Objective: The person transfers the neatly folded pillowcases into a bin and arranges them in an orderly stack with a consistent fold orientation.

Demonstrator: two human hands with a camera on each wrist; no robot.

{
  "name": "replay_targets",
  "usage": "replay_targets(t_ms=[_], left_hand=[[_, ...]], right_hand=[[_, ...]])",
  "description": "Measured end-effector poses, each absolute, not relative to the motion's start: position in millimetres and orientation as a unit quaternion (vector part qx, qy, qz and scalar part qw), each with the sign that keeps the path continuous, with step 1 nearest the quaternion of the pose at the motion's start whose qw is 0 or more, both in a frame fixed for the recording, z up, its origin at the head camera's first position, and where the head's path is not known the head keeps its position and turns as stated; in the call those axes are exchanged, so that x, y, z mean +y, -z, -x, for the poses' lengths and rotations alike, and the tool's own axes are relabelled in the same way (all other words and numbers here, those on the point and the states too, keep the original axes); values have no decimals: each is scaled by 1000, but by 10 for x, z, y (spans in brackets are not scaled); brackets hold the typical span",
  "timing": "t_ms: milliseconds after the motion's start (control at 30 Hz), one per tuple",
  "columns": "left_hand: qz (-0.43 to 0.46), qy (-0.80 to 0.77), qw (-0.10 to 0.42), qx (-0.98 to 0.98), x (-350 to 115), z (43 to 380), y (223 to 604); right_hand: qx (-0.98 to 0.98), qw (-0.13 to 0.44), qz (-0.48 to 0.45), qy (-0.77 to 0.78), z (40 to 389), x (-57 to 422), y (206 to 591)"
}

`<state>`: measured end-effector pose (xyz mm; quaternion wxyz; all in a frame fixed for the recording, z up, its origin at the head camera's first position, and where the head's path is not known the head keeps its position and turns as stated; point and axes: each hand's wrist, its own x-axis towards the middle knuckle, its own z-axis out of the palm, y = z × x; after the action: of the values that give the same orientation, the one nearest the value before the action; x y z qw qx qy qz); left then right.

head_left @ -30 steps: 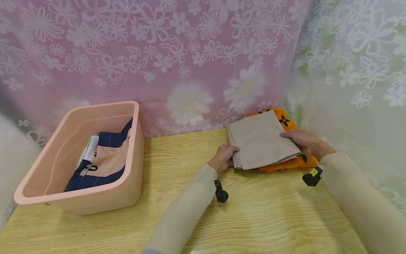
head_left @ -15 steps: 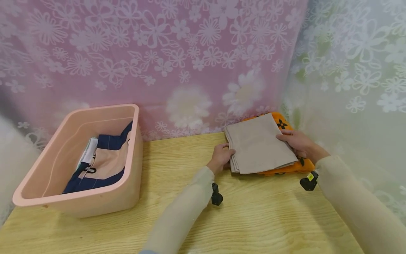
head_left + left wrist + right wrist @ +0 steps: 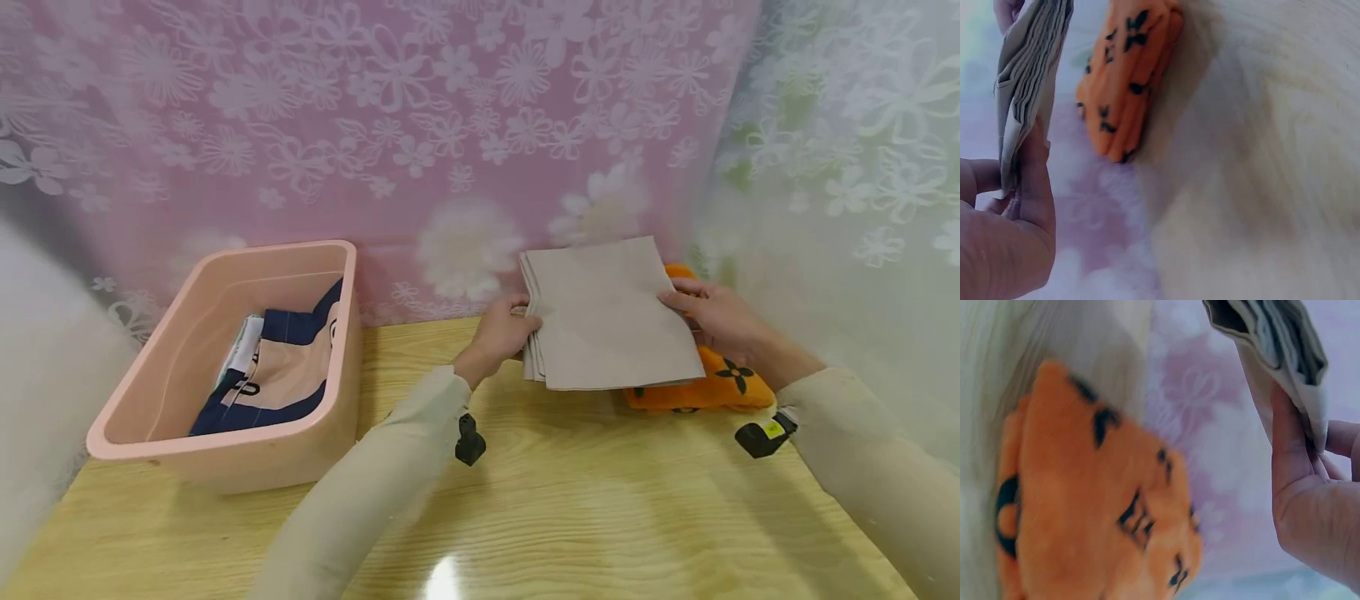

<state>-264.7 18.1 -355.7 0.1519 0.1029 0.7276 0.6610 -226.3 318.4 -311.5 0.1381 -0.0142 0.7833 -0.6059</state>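
A folded beige cloth (image 3: 611, 317), several layers thick, is held up between both hands above the table. My left hand (image 3: 501, 329) pinches its left edge, thumb on top and fingers beneath, as the left wrist view also shows. At the opposite edge my right hand (image 3: 723, 321) grips it the same way; in the right wrist view the layered edge sits between thumb and fingers. Below and behind the cloth lies a folded orange fabric (image 3: 1110, 500) with dark flower and letter-like patterns, partly hidden by the beige cloth in the head view.
On the left of the wooden table (image 3: 570, 500) stands a pink plastic tub (image 3: 225, 446). Inside it lie a folded navy and peach cloth (image 3: 288, 367) and a white item (image 3: 247, 343). A pink flowered curtain (image 3: 420, 167) hangs behind; a pale one is at the right.
Both hands have lifted the beige cloth up off the orange fabric and shifted it slightly left. More of the orange fabric's front right corner shows. The head view has turned a little.
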Motion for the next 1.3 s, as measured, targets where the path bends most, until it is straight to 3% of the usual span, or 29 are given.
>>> replay_targets(t_ms=[600, 1300], left_hand=[[-110, -602, 121, 782, -699, 2378, 2751], [-97, -536, 90, 834, -1847, 2337, 2534]], right_hand=[[748, 108, 51, 653, 2118, 2273, 2621], [715, 126, 135, 674, 2193, 1225, 2518]])
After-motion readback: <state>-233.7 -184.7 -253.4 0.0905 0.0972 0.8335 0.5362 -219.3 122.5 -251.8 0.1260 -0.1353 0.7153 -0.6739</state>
